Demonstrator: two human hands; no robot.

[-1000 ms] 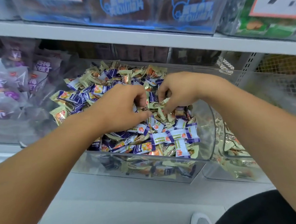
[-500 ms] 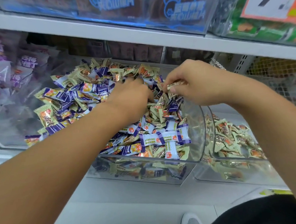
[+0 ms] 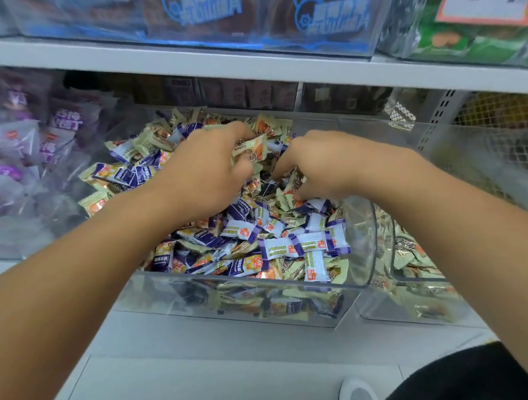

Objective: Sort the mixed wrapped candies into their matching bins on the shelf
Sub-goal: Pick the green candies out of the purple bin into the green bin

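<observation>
A clear middle bin (image 3: 245, 282) holds a mixed heap of wrapped candies: purple-and-white ones (image 3: 289, 247) and cream ones with orange print (image 3: 268, 124). My left hand (image 3: 206, 172) is over the heap's centre, its fingers and thumb curled round a few cream candies (image 3: 251, 153). Just to the right, my right hand (image 3: 325, 163) has its curled fingertips and thumb sunk among the wrappers. Whether it holds one is hidden. The clear bin on the right (image 3: 415, 314) contains only cream candies (image 3: 409, 253).
A left bin (image 3: 28, 212) holds purple-printed packets. A grey shelf board (image 3: 249, 66) runs low above the bins, with blue-printed boxes on it. A perforated upright and wire mesh (image 3: 482, 133) stand at the right. Floor and a shoe tip (image 3: 357, 393) show below.
My right hand has come back from over the right bin's edge down into the mixed heap. My left hand shifted slightly up and back, with cream candies now in its fingers.
</observation>
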